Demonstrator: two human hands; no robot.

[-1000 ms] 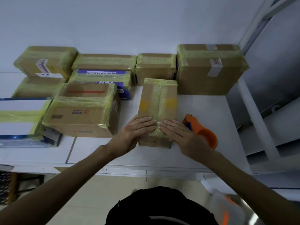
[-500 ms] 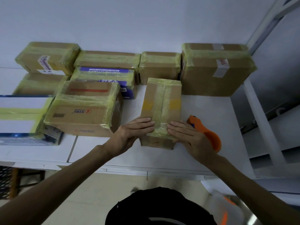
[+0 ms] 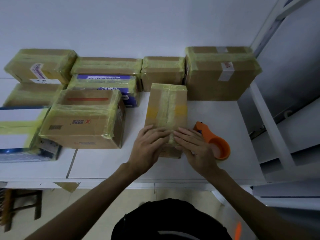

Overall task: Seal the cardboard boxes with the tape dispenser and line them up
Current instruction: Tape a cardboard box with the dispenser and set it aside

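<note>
A narrow cardboard box [image 3: 167, 108] with yellowish tape along its top seam lies on the white table [image 3: 107, 163], its long side pointing away from me. My left hand [image 3: 149, 144] and my right hand [image 3: 194, 146] lie flat on its near end, fingers spread and pressing the tape down on either side of the seam. The orange tape dispenser [image 3: 213, 142] rests on the table just right of my right hand, touching neither hand.
Several taped boxes stand along the wall: a large one [image 3: 220, 75] at the right, a smaller one [image 3: 162, 71] behind the narrow box, a blue-printed one [image 3: 103, 84], and a wide carton [image 3: 83, 122] to the left. A white shelf frame [image 3: 270, 129] borders the table's right edge.
Both hands have stayed flat on the box's near end, shifting only slightly over the tape. The view has tilted a little; the dispenser has not moved.
</note>
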